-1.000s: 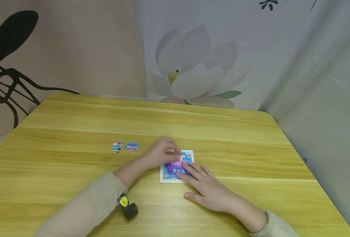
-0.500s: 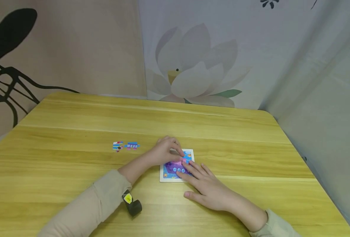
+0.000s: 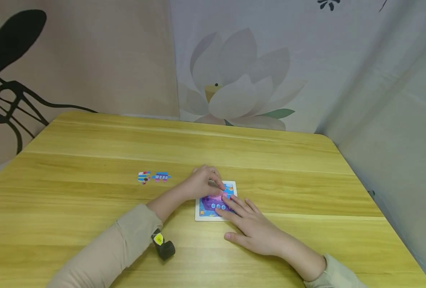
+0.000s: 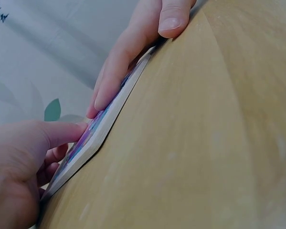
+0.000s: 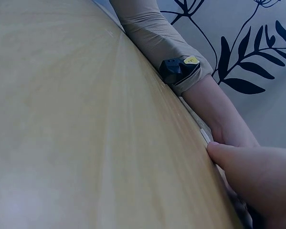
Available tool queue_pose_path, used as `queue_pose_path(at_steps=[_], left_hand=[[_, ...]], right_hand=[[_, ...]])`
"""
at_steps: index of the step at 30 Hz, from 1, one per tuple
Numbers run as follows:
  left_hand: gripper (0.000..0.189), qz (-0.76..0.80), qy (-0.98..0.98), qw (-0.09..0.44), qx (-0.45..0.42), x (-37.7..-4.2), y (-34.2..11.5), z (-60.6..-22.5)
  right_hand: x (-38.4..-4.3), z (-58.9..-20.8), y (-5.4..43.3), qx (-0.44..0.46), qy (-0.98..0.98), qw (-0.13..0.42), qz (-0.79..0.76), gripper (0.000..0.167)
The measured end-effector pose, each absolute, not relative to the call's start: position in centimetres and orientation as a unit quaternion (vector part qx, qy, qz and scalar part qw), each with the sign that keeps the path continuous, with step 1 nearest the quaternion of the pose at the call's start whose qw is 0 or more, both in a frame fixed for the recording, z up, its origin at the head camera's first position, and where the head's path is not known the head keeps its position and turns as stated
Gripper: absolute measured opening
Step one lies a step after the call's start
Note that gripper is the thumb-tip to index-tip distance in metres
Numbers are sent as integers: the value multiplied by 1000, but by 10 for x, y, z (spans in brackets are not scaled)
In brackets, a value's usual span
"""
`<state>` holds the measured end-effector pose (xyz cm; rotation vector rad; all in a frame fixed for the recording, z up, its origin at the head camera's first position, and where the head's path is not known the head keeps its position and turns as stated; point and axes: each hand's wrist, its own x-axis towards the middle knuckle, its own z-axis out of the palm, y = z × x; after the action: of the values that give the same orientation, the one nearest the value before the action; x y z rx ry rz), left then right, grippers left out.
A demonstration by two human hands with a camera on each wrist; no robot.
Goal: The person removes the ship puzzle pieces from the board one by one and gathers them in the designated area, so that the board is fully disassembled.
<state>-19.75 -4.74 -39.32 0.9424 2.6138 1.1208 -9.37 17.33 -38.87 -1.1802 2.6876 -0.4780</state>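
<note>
A jigsaw puzzle [image 3: 209, 214] in a white-edged tray lies flat on the table, showing a purple and pink ship on blue. Over its upper left part is my left hand [image 3: 202, 183], thumb and index fingertips close together, pinching a small puzzle piece that the fingers mostly hide. In the left wrist view the left thumb [image 4: 61, 132] touches the puzzle's surface. My right hand [image 3: 252, 232] lies with spread, straight fingers, their tips on the puzzle's right side. The right thumb rests on the table, off the tray.
Loose puzzle pieces lie left of the tray: a blue and purple piece [image 3: 161, 177] and a multicoloured cluster [image 3: 143, 177]. A black wrist camera [image 3: 164, 248] sits on the left cuff. Patterned curtains [image 3: 249, 80] stand behind the wooden table [image 3: 306, 172].
My left hand has shifted slightly to the right over the puzzle, and its fingertips have come down closer to the surface. My right hand stays in place.
</note>
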Motion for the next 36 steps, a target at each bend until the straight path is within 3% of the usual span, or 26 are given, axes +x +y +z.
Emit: queue_pose_path(at_steps=[33,36], left_hand=[[6,414,848,66,325,-196,-48,-398],[14,429,844,70,313,-196,-47,-398]], right_hand=[[-95,-389,174,-391,900,100,-166,56],[-95,-389,174,-391,899,102,-166,56]])
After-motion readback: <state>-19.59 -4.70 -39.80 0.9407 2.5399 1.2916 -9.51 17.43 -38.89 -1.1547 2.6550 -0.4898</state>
